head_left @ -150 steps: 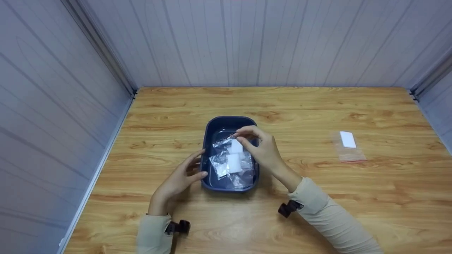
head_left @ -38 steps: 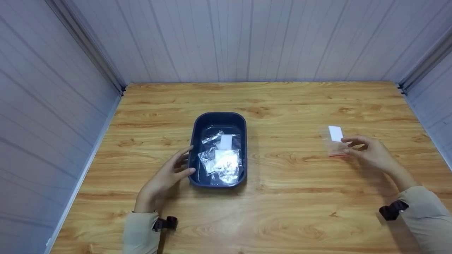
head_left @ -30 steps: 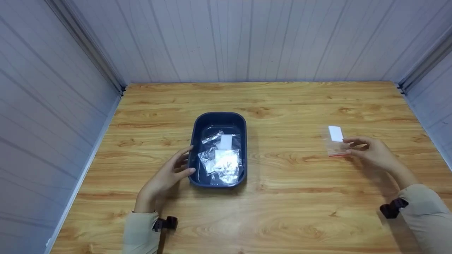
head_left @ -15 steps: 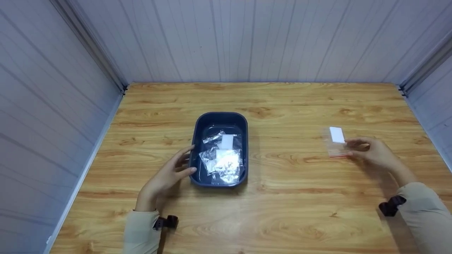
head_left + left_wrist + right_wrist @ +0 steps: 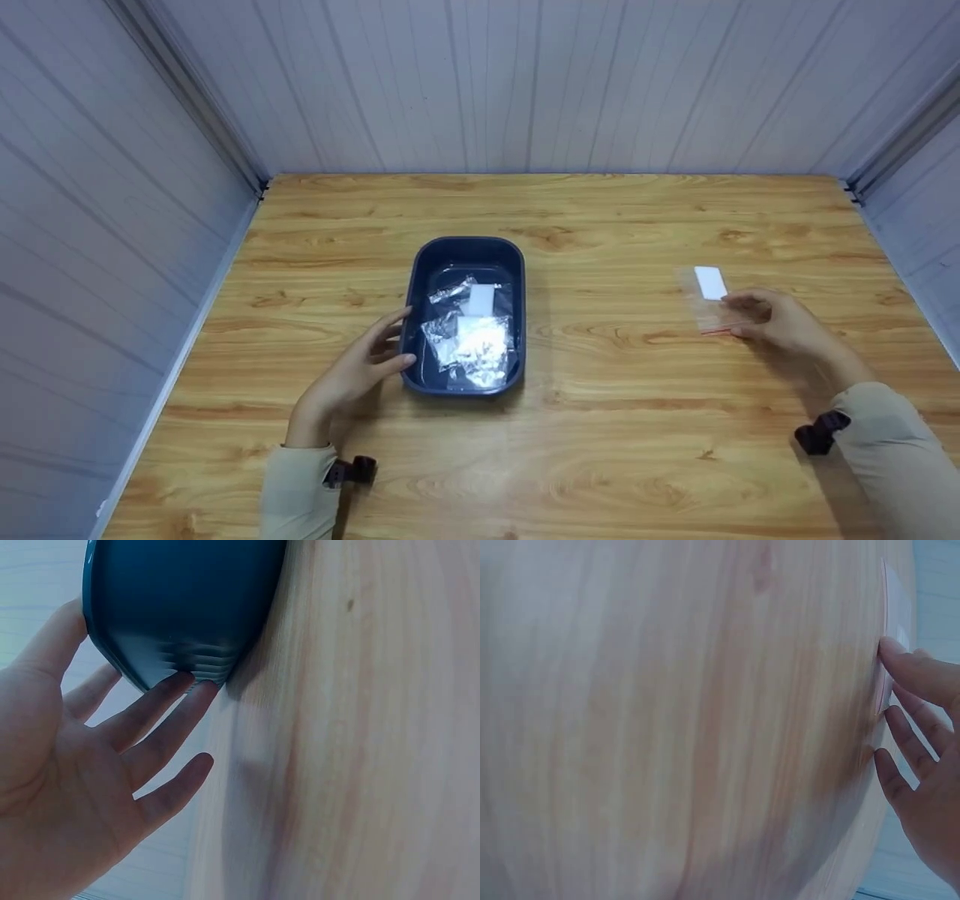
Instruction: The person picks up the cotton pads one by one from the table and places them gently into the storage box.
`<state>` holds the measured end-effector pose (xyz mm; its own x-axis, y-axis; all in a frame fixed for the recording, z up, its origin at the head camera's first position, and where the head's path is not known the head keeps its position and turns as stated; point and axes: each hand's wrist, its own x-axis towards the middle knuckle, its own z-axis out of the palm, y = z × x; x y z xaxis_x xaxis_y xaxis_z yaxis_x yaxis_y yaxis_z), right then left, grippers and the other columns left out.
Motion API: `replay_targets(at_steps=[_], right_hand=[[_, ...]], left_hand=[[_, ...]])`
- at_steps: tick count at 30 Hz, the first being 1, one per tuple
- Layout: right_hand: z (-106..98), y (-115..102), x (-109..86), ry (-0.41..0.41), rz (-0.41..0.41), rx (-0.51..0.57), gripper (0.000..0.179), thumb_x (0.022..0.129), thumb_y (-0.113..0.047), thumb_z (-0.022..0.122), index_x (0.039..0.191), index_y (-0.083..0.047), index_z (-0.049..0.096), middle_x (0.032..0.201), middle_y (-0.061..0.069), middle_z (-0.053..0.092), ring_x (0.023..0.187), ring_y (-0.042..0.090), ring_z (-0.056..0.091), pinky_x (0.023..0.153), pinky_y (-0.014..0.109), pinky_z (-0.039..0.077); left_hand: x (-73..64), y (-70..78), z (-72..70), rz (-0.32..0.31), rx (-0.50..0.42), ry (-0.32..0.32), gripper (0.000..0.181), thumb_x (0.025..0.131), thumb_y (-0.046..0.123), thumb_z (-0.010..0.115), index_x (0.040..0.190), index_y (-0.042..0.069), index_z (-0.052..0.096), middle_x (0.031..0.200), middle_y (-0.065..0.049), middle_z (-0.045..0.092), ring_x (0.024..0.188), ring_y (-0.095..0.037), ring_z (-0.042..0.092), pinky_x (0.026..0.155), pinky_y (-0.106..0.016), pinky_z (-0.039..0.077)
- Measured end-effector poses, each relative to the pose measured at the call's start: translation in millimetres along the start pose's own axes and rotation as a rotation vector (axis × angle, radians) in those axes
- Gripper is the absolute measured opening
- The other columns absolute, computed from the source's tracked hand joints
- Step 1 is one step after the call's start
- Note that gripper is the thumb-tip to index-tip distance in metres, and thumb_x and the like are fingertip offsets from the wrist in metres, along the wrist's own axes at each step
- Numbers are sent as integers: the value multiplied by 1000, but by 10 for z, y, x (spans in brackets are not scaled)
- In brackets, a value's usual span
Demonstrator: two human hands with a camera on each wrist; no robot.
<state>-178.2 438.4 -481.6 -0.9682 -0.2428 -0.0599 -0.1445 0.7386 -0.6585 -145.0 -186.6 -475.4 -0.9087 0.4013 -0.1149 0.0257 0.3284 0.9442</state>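
My left hand (image 5: pixel 352 379) rests against the left side of a dark blue plastic tub (image 5: pixel 465 393), thumb on the rim and fingers spread along the outer wall, as the left wrist view shows. Inside the tub lie several clear zip bags (image 5: pixel 480 349) with white pieces in them. At the right, another clear zip bag (image 5: pixel 705 311) with a red seal line and a white rectangular piece (image 5: pixel 710 283) lies on the table. My right hand (image 5: pixel 784 322) touches its right edge, thumb near the red seal and index finger by the white piece, with a gap between them.
The tub and the single bag lie on a wood-grain table (image 5: pixel 600 450). Pale panel walls (image 5: pixel 495 82) enclose it at the back and both sides. A small dark camera is strapped to each wrist.
Five seconds ago my right hand was over the tub at a bag; it has since moved right to the single bag. Lately that bag and hand shift slightly left. My left hand stays at the tub.
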Motion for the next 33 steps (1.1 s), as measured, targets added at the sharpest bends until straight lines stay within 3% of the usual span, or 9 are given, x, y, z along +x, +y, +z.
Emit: replay_targets(at_steps=[6,9,11,18,22,27,33], right_hand=[[3,36,10,-11,-29,24,42,88,0,73,127,8,59,125,29,58,113,22,56,85,3,40],[1,43,23,0,-47,-3,40,88,-1,73,125,7,61,123,27,58,111,20,56,84,3,39],[-3,27,32,0,-38,-1,40,89,-2,73,125,7,61,123,27,59,111,21,56,84,3,39],[-17,-3,72,-12,15,76,36,90,3,69,124,8,61,121,30,60,97,-4,56,77,9,49],[-34,-25,99,0,61,33,33,91,2,68,123,6,63,119,29,62,89,-3,56,67,13,50],[-28,-54,148,-4,106,-8,33,92,-1,67,124,6,63,115,28,64,84,12,58,59,20,49],[-13,-83,167,12,145,-41,26,94,-4,66,119,5,66,108,25,66,87,22,59,62,20,50]], left_hand=[[8,-7,-2,7,2,1,71,95,14,67,156,16,31,150,-29,36,134,-45,41,112,-54,34],[11,-6,0,1,-3,4,71,94,13,68,155,15,32,150,-29,37,134,-45,41,111,-53,36],[8,-1,0,-5,-1,6,71,94,13,68,155,16,32,150,-29,37,134,-45,41,111,-53,37],[5,14,-1,-17,14,15,71,94,15,68,155,19,32,150,-27,38,134,-44,42,111,-53,37],[0,25,-5,-18,20,15,72,94,17,69,156,20,32,150,-26,37,134,-43,41,111,-54,37],[-8,35,-12,-36,33,20,72,94,21,69,156,23,32,151,-23,38,135,-42,41,111,-52,38],[-5,19,-7,-35,25,10,72,94,21,69,156,22,31,152,-24,36,136,-43,38,111,-53,37]])
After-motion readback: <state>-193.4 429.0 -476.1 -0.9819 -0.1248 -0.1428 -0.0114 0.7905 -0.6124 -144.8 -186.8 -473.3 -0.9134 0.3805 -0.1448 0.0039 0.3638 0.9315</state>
